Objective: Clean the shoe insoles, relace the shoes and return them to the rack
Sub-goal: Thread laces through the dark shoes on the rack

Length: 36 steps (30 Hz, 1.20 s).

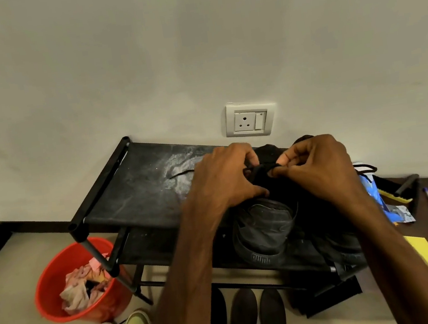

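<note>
Got both hands on the black lace here, left hand and right hand each pinching it in curled fingertips, with a short bit running between them. The black shoe sits right under my grip on the rack top, heel toward me. A loose lace end trails out past my left hand.

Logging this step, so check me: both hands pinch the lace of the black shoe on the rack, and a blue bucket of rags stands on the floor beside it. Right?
Not quite: the bucket is red, not blue, as the head view shows. The rest holds: left hand and right hand pinch the lace of the black shoe on the rack.
</note>
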### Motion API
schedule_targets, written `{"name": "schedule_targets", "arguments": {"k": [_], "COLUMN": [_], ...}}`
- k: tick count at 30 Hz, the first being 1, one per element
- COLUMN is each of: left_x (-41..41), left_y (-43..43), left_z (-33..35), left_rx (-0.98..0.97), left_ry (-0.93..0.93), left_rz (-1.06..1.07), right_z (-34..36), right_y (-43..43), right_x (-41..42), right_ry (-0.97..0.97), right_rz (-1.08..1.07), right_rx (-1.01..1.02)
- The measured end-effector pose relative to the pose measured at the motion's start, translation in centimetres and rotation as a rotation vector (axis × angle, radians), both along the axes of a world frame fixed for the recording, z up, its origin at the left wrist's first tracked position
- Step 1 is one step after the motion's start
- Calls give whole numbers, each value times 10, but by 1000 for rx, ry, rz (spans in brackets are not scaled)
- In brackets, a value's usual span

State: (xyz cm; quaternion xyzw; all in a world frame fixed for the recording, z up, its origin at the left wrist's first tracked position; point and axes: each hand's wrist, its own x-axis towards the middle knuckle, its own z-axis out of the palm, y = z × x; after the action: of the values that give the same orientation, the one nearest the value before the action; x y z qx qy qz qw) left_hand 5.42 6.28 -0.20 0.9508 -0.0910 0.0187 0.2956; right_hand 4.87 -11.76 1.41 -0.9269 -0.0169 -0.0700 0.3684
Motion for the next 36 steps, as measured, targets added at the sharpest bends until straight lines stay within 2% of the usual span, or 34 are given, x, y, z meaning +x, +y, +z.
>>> {"name": "schedule_targets", "arguments": {"k": [3,7,9,11,16,24,27,29,31,33,36], "left_x": [3,9,9,10,10,9,8,8,6,2,4], "left_y": [-8,0,4,5,9,10,10,15,24,28,20], "left_z": [-7,-17,-20,-22,-26,-28,-27,-23,-19,-15,-12], "left_rx": [-37,-116,-146,-164,-230,-315,-284,-278,-317,-268,-187], "left_ry": [-183,-248,-292,-307,-319,-262,-238,-162,9,137,135], "left_rz": [24,-30,-35,-48,-75,-113,-108,-109,-146,-201,-142], "right_z": [-3,-6,-8,-9,-5,-3,1,8,17,21,21], "right_y": [6,13,17,19,14,5,1,-7,-20,-31,-29], "right_x": [-1,-15,-19,-16,-8,4,4,3,3,2,0], "right_ry": [-34,-85,-49,-6,-53,29,78,167,296,378,399], "right_rz": [7,99,109,93,63,71,117,207,322,380,399], "right_rx": [-57,-215,-318,-338,-317,-192,-181,-196,-126,-69,-152]}}
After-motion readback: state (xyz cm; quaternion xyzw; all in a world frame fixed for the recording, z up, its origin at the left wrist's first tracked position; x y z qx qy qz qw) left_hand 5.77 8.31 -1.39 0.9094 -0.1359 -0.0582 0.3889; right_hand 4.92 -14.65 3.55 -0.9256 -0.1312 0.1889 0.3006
